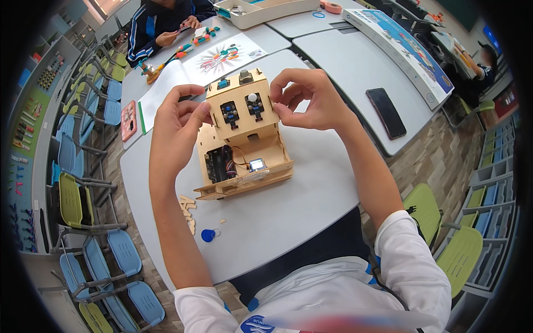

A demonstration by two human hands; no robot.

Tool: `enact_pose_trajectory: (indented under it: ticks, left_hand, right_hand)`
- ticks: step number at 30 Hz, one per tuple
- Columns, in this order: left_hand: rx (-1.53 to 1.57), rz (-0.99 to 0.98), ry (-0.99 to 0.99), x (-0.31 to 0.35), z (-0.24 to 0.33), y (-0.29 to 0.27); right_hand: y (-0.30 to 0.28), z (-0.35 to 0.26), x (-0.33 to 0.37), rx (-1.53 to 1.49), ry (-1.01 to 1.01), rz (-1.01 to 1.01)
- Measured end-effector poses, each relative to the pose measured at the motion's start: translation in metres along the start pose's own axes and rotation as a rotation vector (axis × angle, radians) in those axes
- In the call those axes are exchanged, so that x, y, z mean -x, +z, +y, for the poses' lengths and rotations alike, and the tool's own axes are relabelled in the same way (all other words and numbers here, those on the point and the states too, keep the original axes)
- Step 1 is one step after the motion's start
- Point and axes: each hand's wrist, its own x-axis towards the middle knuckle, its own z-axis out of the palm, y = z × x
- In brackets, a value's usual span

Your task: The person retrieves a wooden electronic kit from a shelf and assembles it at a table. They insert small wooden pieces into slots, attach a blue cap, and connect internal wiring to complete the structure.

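Observation:
In front of me on the table stands a laser-cut plywood model shaped like a small house, with a sloped upper part. Sensor modules sit on that part, one with a white dome. Lower down, the open base holds a black circuit board, coloured wires and a small lit screen. My left hand grips the upper part's left edge between thumb and fingers. At the opposite edge, my right hand pinches the plywood with thumb and forefinger, its other fingers curled.
A blue key fob and wooden offcuts lie near the model. On the right are a dark phone and a large flat box. Across the table a person's hands work beside colourful pieces and a printed sheet.

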Motion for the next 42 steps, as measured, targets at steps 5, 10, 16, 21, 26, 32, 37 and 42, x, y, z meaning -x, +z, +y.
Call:
enact_pose_trajectory:
  ticks: [5, 10, 16, 21, 26, 32, 37, 42]
  left_hand:
    - [0.013, 0.002, -0.01, 0.0, -0.001, 0.0]
    - [0.011, 0.0, -0.008, -0.001, -0.003, -0.001]
    - [0.009, 0.0, -0.007, -0.002, -0.003, 0.0]
    - [0.012, -0.008, -0.004, -0.002, -0.006, -0.001]
    - [0.014, -0.018, 0.011, -0.001, -0.005, -0.001]
    - [0.014, -0.02, -0.002, -0.002, -0.003, -0.002]
    - [0.015, -0.021, -0.003, -0.002, -0.004, -0.003]
    - [0.003, -0.021, 0.007, -0.003, -0.007, -0.005]
  right_hand:
    - [0.002, 0.003, -0.004, 0.014, -0.029, -0.01]
    - [0.008, 0.009, -0.006, -0.008, -0.094, 0.016]
    - [0.011, 0.01, -0.007, -0.002, -0.134, 0.023]
    - [0.01, 0.011, -0.007, -0.008, -0.136, 0.019]
    - [0.003, 0.008, 0.0, -0.084, -0.018, 0.005]
    - [0.003, 0.01, -0.001, -0.073, -0.027, 0.007]
    - [0.007, 0.014, -0.003, -0.06, -0.095, 0.012]
    - [0.014, 0.016, -0.005, -0.07, -0.143, 0.047]
